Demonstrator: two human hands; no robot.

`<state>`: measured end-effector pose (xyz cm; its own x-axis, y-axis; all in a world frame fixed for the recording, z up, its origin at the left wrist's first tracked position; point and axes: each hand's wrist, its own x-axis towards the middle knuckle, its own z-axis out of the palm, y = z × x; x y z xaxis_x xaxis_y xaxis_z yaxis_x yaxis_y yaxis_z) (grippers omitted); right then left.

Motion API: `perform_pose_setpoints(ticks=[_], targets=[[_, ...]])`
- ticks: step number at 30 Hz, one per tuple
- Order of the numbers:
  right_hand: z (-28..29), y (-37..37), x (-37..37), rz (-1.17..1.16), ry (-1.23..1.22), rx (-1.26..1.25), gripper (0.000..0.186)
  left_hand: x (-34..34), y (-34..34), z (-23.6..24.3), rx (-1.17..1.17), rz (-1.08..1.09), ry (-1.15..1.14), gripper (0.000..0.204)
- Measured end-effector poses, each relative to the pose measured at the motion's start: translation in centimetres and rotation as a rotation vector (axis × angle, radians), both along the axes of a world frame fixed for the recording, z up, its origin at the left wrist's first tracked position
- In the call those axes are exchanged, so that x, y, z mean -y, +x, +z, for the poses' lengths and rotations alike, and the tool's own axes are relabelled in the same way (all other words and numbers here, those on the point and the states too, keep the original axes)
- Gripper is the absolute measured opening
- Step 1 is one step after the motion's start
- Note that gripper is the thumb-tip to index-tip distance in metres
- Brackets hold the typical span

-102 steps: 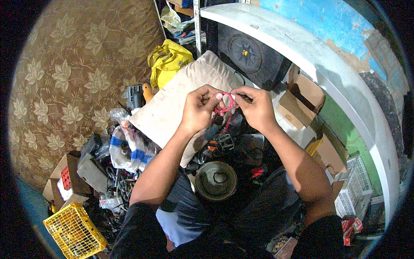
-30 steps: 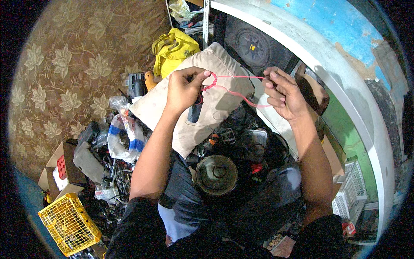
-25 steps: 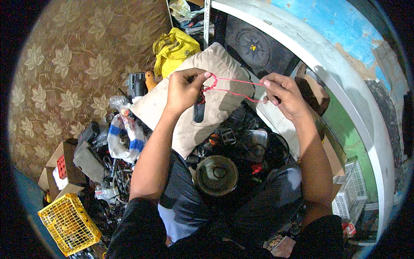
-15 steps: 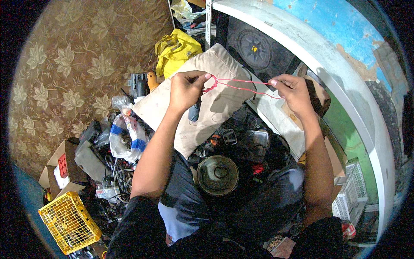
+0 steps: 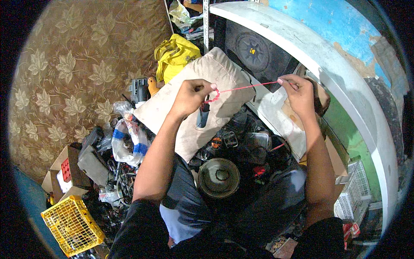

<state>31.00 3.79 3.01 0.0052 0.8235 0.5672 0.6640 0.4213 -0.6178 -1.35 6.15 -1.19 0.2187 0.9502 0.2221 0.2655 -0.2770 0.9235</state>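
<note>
My left hand [image 5: 192,97] is closed with thumb and index finger pinching a small knotted ring of red cord [image 5: 215,97]. A dark elongated object [image 5: 202,114] hangs below that hand, partly behind it; I cannot make out what it is. My right hand [image 5: 298,95], over to the right, pinches a thin red cord [image 5: 254,85], which runs taut from the ring between the two hands. A red strand also shows lower down, below my right hand. Behind the ring lies a stained cream cushion [image 5: 189,138], and below it a metal pot [image 5: 217,187] stands between my legs.
A floral-patterned padded surface [image 5: 69,99] fills the left. Around me lie a yellow bag [image 5: 174,58], a yellow crate [image 5: 71,224], plastic bags and jumbled parts. A speaker box [image 5: 250,47], curved white panel [image 5: 345,86], cardboard and a white basket [image 5: 353,190] are at the right.
My hands have moved apart from beside the ring, stretching out the cord. In the last half second, both dropped slightly in view and the right shifted rightward, with one strand now straight.
</note>
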Motion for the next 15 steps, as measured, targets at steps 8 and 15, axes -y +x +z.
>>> perform_pose_setpoints(ticks=[8,15], targets=[[0.4,0.6,-0.1,0.039,-0.203,0.107,0.019,0.1,-1.5,-0.2,0.239,-0.109,-0.314,0.017],[-8.5,3.9,-3.7,0.246,-0.396,0.29,0.028,0.6,0.7,-0.2,0.303,-0.15,-0.349,0.023]])
